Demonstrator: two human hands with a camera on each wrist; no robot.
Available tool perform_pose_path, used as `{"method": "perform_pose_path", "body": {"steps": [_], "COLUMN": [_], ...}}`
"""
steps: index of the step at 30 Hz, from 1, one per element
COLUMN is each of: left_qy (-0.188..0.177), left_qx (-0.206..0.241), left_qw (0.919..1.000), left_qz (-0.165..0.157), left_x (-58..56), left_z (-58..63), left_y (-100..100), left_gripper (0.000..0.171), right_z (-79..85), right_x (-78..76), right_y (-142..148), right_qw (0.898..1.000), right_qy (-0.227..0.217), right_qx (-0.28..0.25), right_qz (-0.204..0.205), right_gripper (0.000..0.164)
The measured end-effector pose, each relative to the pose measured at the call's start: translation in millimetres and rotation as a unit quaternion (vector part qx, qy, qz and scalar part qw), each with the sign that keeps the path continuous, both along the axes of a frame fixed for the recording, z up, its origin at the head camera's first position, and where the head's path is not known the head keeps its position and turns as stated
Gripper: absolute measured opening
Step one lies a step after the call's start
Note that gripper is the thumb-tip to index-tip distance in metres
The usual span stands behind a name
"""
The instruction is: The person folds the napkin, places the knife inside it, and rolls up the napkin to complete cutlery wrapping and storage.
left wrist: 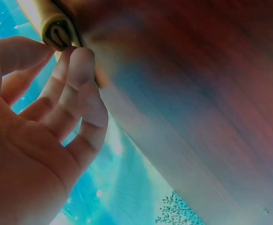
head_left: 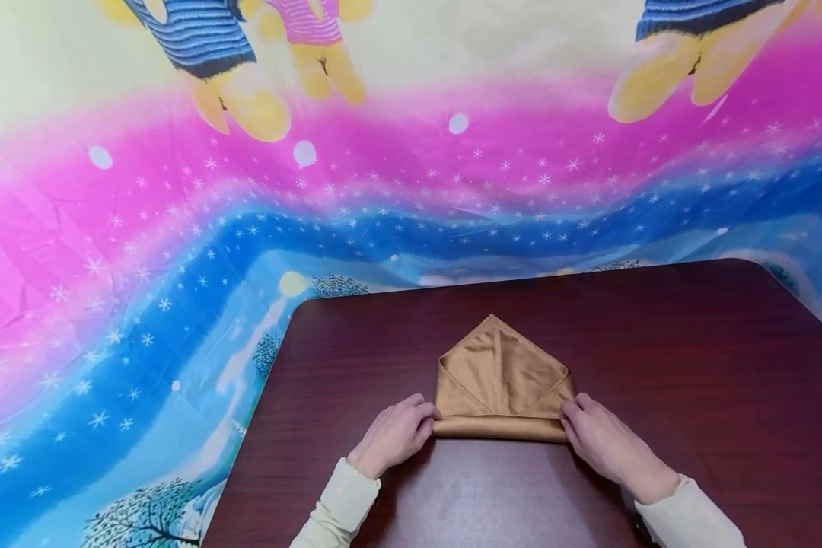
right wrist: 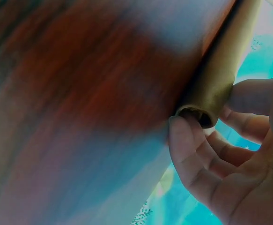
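Note:
A golden-brown satin napkin (head_left: 503, 365) lies on the dark red-brown table, its far end folded to a point. Along its near edge the cloth is rolled into a tube (head_left: 500, 428). My left hand (head_left: 399, 430) pinches the left end of that roll between thumb and fingers. In the left wrist view, the coiled layers of the roll (left wrist: 57, 30) show just past the fingertips. At the opposite end my right hand (head_left: 606, 438) grips the roll, thumb on one side and fingers at its end. The right wrist view shows the hollow opening of the roll (right wrist: 216, 77).
The wooden table (head_left: 692, 342) has rounded far corners. Behind it and to its left hangs a printed cloth (head_left: 397, 167) with snowflakes, trees and bears, close to the table's edge.

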State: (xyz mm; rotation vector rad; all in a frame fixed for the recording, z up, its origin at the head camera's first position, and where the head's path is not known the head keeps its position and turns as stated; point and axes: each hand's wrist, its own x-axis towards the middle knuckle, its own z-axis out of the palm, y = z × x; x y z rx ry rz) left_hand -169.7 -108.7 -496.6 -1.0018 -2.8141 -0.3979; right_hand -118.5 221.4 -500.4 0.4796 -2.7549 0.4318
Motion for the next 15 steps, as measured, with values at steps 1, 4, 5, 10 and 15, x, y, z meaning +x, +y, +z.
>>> {"method": "perform_pose_path", "body": {"steps": [1,4,5,10,15], "left_qy": [-0.002,-0.007,-0.009,-0.013,0.008], "left_qx": [0.000,0.000,0.002,0.008,0.013], "left_qw": [1.0000,1.0000,1.0000,0.9998,0.9994], "left_qz": [0.000,0.000,0.000,-0.010,-0.032], "left_x": [0.2,0.6,0.7,0.6,-1.1], "left_z": [0.1,0.4,0.8,1.9,0.7], "left_y": [-0.1,-0.4,-0.4,-0.6,-0.9], "left_gripper": [0.014,0.014,0.013,0.013,0.010], "right_z": [-0.2,0.1,0.3,3.7,7.0], "right_x": [0.1,0.3,0.4,3.3,4.6], "right_y": [0.0,0.1,0.2,-0.2,0.7], "right_qw": [1.000,1.000,1.000,1.000,0.999], "right_qy": [0.002,0.005,0.004,-0.017,-0.005], "right_qx": [0.001,0.003,0.003,0.016,0.033], "right_qz": [0.000,0.001,0.002,-0.012,-0.005], "right_gripper": [0.017,0.017,0.016,0.014,0.014]}}
